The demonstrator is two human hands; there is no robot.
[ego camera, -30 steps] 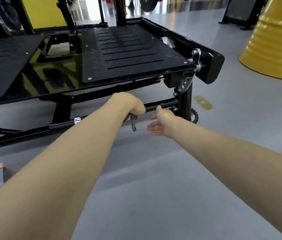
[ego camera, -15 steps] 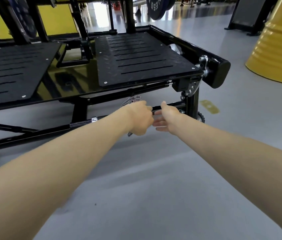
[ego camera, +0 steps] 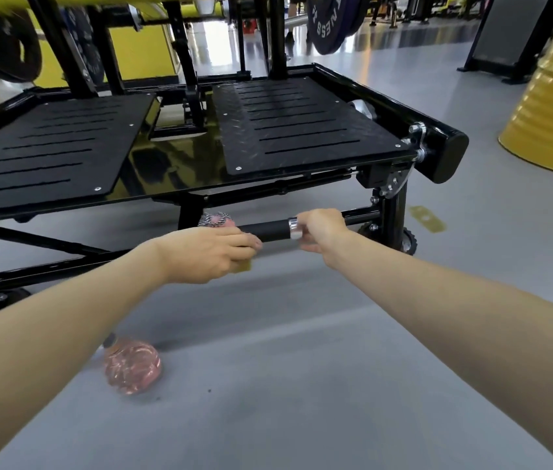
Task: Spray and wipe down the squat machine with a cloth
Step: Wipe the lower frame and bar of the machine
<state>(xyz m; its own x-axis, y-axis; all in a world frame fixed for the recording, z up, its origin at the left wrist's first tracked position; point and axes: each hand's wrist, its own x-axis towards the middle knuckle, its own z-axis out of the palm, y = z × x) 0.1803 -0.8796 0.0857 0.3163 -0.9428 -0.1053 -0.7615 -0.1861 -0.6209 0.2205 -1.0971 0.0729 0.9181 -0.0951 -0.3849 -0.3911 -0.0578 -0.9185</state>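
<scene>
Since the frame half a second ago our hands have drawn apart along the low bar (ego camera: 270,231) of the squat machine (ego camera: 302,130). They were almost touching then; now a stretch of black grip sleeve lies bare between them.

Our right hand (ego camera: 320,228), which was held flat and loose, has curled round the bar just past the silver collar (ego camera: 294,228). We judge it is there to steady the bar, or to stop it turning while the other hand rubs.

Our left hand (ego camera: 214,254) has its fingers curled over the bar with the checked cloth (ego camera: 215,219) bunched beneath them. Only a tuft of the cloth shows behind the knuckles, so the fabric sits between palm and metal, where a wipe needs it.

A pink bottle (ego camera: 132,368) lies on its side on the grey floor (ego camera: 302,385) near our left forearm, well apart from the machine. It is blurred, but it is probably the spray, set down so both hands are free. That would mean this part has been sprayed and we are in the wiping step — the foot plates above appear untouched, though we cannot be sure.
</scene>
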